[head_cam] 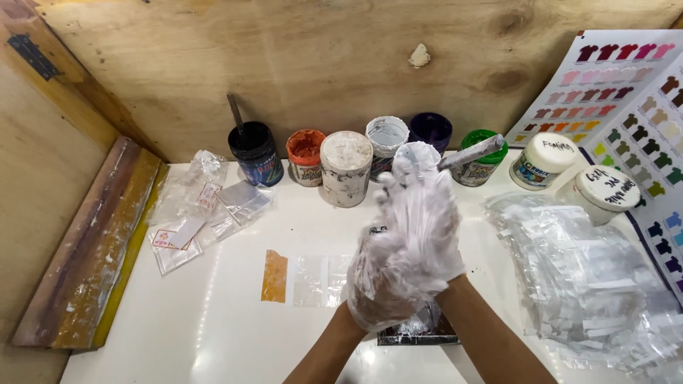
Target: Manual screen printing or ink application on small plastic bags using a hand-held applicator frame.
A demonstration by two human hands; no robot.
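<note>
Your two hands meet above the middle of the white table [213, 334], both wrapped in thin, crinkled clear plastic gloves [427, 235]. Your right hand [427, 213] lies over the left, its fingers stretched nearly straight and pointing away from you toward the row of jars, touching only glove plastic. Your left hand [380, 284] sits lower and nearer you, partly covered by the right, and how far its fingers curl cannot be told through the bunched plastic. Both forearms rise from the bottom edge and converge at the wrists. Directly under your hands a dark, paint-smeared slab [420, 331] rests on the table. Just left of it a strip of small clear packets [306, 281] lies flat, one square orange-brown. Behind your fingertips stand the paint jars [346, 167], lined against the plywood wall, one green jar holding a paint-crusted stick [471, 151]. A heap of clear plastic packets [583, 277] fills the right side, beside a colour chart [640, 107].
</note>
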